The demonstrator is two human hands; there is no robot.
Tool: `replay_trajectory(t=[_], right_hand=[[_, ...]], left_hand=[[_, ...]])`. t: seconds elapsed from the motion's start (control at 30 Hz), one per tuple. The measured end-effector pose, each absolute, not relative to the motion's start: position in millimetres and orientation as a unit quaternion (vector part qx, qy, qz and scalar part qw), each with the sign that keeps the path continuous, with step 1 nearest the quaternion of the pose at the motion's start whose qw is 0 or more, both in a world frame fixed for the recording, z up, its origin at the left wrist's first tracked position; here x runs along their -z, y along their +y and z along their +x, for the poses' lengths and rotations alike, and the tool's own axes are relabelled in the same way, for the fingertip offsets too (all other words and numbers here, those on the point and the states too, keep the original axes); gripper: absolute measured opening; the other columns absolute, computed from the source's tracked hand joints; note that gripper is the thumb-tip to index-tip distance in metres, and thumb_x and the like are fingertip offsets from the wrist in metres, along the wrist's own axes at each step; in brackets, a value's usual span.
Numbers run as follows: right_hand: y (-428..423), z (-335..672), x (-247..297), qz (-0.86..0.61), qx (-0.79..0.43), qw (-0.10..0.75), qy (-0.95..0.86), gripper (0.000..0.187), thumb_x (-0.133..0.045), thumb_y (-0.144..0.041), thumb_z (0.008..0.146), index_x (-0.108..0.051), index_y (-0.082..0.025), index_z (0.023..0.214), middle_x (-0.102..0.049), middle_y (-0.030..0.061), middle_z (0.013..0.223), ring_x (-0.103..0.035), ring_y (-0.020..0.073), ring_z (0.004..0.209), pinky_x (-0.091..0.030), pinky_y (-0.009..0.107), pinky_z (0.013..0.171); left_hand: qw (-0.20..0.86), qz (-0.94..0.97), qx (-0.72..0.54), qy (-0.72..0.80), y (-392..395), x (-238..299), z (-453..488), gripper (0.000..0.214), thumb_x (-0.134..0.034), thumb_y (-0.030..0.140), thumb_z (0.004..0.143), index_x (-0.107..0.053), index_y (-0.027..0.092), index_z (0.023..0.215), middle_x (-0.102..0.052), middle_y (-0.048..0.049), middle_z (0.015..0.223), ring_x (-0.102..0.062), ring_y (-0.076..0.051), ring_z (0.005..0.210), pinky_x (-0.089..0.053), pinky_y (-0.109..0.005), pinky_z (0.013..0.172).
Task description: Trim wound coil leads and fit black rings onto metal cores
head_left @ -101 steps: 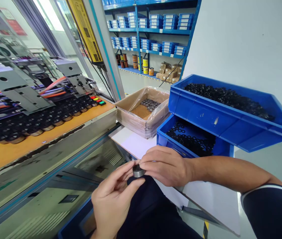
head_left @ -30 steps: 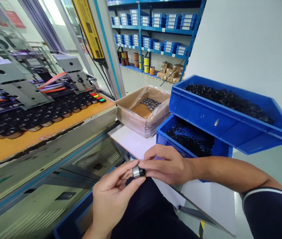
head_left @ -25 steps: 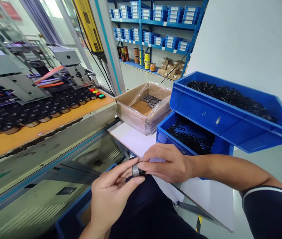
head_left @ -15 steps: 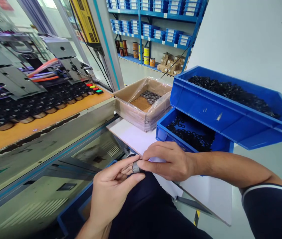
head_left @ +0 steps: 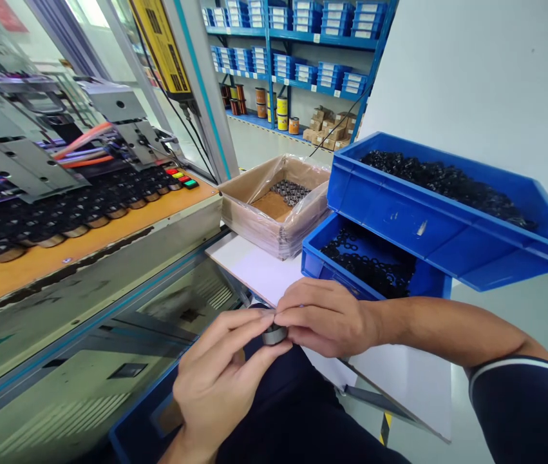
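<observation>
A small grey metal ring part (head_left: 274, 335) sits between the fingertips of both hands, over my lap. My left hand (head_left: 220, 380) pinches it from below with thumb and fingers curled. My right hand (head_left: 324, 316) closes on it from the right, fingertips pressed to its top. Just behind my right hand is a lower blue bin (head_left: 324, 270) of black rubber rings. Above it rests a tilted upper blue bin (head_left: 399, 212) filled with black ring parts.
A cardboard box (head_left: 254, 222) lined with plastic holds metal parts, on a white board (head_left: 254, 270). At left, a machine with an orange deck (head_left: 61, 264) carries rows of black round parts. Blue shelving (head_left: 297, 58) stands far behind.
Both hands have kept hold of the ring part and turned it: its shiny side faced up before, and now it lies flatter and darker between the fingertips. The camera shifted slightly.
</observation>
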State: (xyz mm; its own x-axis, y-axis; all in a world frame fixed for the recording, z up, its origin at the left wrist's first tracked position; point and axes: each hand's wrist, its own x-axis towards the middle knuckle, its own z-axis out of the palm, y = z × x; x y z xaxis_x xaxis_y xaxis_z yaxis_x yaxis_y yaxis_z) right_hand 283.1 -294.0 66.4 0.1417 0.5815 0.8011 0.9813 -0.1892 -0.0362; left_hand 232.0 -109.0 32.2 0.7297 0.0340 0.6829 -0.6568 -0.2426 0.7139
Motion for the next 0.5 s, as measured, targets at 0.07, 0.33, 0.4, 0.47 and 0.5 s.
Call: replay_trajectory(t=[0.07, 0.33, 0.4, 0.47, 0.5], right_hand=[[-293.1, 282.0, -66.6, -0.69, 0.318, 0.324, -0.564, 0.011, -0.054, -0.009, 0.092, -0.058, -0.01, 0.103, -0.068, 0.009, 0.088, -0.065, 0.0142, 0.087, -0.06, 0.027, 0.08], [-294.7, 284.8, -69.8, -0.688, 0.347, 0.267, -0.578, 0.008, -0.054, -0.009, 0.092, -0.059, -0.006, 0.099, -0.067, 0.0119, 0.087, -0.065, 0.0174, 0.086, -0.059, 0.032, 0.081], [-294.8, 285.8, -70.4, -0.697, 0.351, 0.272, -0.563, 0.008, -0.056, -0.011, 0.092, -0.058, -0.008, 0.099, -0.067, 0.0116, 0.089, -0.064, 0.017, 0.086, -0.059, 0.032, 0.08], [-294.6, 286.7, -70.3, -0.703, 0.347, 0.296, -0.545, 0.009, -0.058, -0.014, 0.092, -0.058, -0.01, 0.1, -0.067, 0.0114, 0.092, -0.063, 0.0162, 0.087, -0.059, 0.032, 0.081], [-294.6, 287.0, -70.0, -0.704, 0.343, 0.308, -0.54, 0.009, -0.059, -0.014, 0.093, -0.058, -0.01, 0.1, -0.067, 0.0113, 0.093, -0.063, 0.0159, 0.087, -0.059, 0.032, 0.08]], left_hand=[[0.525, 0.746, -0.323, -0.251, -104.8, -34.5, 231.6, 0.042, -0.083, 0.004, 0.067, -0.076, 0.027, 0.101, -0.075, 0.0008, 0.092, -0.07, -0.015, 0.078, -0.058, -0.027, 0.075], [0.624, 0.72, -0.26, -0.159, -116.9, -29.5, 232.4, 0.034, -0.082, 0.01, 0.07, -0.075, 0.027, 0.1, -0.07, -0.0009, 0.1, -0.066, -0.015, 0.092, -0.055, -0.024, 0.081], [0.701, 0.679, -0.18, -0.124, -117.5, -27.1, 234.8, 0.029, -0.08, 0.017, 0.074, -0.076, 0.027, 0.101, -0.071, -0.001, 0.094, -0.068, -0.014, 0.084, -0.056, -0.022, 0.075], [0.784, 0.607, -0.081, -0.105, -116.9, -24.7, 236.7, 0.027, -0.075, 0.027, 0.082, -0.075, 0.027, 0.108, -0.074, -0.0027, 0.089, -0.07, -0.014, 0.078, -0.058, -0.023, 0.072], [0.814, 0.57, -0.04, -0.103, -116.4, -23.7, 237.3, 0.027, -0.071, 0.032, 0.085, -0.074, 0.028, 0.112, -0.076, -0.0039, 0.089, -0.071, -0.015, 0.077, -0.059, -0.024, 0.072]])
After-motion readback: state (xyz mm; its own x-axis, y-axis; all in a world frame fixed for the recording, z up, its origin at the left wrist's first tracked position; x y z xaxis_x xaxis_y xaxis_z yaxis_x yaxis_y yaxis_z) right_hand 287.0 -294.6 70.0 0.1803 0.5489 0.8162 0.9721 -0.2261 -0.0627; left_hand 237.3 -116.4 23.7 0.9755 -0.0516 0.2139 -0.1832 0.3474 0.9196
